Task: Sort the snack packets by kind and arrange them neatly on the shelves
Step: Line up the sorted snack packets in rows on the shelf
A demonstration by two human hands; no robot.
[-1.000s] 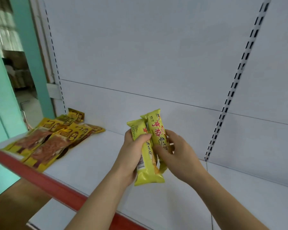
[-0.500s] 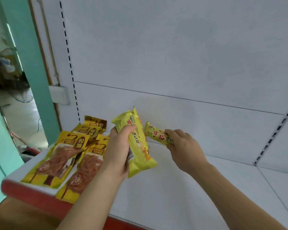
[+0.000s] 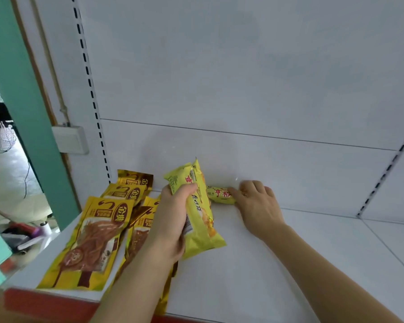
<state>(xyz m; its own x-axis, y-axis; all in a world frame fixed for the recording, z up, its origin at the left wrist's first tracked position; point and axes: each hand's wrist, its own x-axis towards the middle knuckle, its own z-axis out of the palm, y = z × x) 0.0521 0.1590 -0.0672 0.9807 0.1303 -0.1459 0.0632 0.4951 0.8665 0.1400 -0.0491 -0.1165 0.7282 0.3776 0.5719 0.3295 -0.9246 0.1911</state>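
Yellow snack packet (image 3: 197, 210): long pillow pack, red characters near its top, lower end orange-printed. Held clear of the shelf, top end leaning toward 12 o'clock, gripped about its middle.

Small yellow packet (image 3: 220, 195): same yellow with red characters, lying on its side at the shelf's back edge, at 2 o'clock from the first.

Gold-and-brown packets (image 3: 96, 238): flat pouches with brown picture panels, overlapping in a loose pile at 9 o'clock, tops toward the back.

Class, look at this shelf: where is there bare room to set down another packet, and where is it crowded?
Bare white shelf lies right of the right hand and forearm. Crowded: the gold packets overlapping at the left end.
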